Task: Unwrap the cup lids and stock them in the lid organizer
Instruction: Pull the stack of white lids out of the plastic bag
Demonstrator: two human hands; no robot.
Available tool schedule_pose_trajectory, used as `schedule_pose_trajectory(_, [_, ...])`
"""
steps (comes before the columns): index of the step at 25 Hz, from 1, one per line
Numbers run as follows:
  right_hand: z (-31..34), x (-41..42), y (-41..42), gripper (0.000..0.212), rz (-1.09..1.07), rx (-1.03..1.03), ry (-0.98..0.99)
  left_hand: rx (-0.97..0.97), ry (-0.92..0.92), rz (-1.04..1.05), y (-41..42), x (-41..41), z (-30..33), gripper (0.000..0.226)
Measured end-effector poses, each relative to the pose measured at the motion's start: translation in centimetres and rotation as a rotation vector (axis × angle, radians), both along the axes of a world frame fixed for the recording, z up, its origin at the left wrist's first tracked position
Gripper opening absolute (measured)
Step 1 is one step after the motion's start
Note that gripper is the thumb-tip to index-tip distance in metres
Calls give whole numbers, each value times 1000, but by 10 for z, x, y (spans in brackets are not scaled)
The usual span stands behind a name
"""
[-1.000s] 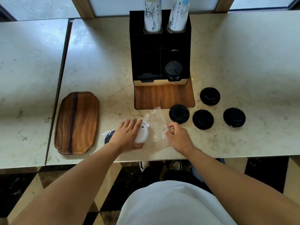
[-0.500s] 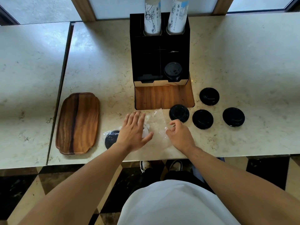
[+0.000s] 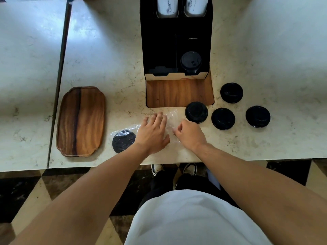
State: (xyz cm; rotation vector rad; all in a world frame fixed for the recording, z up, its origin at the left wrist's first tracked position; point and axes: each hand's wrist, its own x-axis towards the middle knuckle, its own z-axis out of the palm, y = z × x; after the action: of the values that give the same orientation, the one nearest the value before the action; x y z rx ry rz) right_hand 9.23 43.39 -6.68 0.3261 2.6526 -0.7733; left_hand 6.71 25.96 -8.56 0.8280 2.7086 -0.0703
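My left hand [image 3: 154, 133] lies flat, fingers stretched, on a clear plastic wrapper [image 3: 170, 118] near the table's front edge; whatever is under the palm is hidden. My right hand [image 3: 191, 134] pinches the wrapper's right side with curled fingers. A black lid still in plastic [image 3: 123, 141] sits just left of my left wrist. Several bare black lids lie to the right, the nearest [image 3: 196, 112] touching distance from my right hand. The black lid organizer [image 3: 159, 41] stands behind, with a stack of black lids [image 3: 191, 65] in its right slot.
A wooden tray [image 3: 81, 121] lies at the left, close to the seam between two tables. The organizer's wooden base [image 3: 179, 92] juts forward toward my hands. Two stacks of white paper cups [image 3: 167, 6] stand in the organizer's top.
My left hand, which gripped a white lid in the wrapper a second ago, has flattened over it, so the lid no longer shows. My right hand stays pinched on the wrapper.
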Motion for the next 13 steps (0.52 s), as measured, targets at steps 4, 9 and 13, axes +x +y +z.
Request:
schedule_pose_trajectory(4, [-3, -3, -3, 26, 2, 41, -8, 18, 10, -50, -3, -1, -2, 75])
schedule_pose_trajectory(9, [-2, -10, -6, 33, 24, 116, -58, -38, 0, -73, -1, -1, -1, 69])
schedule_pose_trajectory(13, [2, -14, -10, 42, 25, 168, -36, -52, 13, -76, 0, 0, 0, 68])
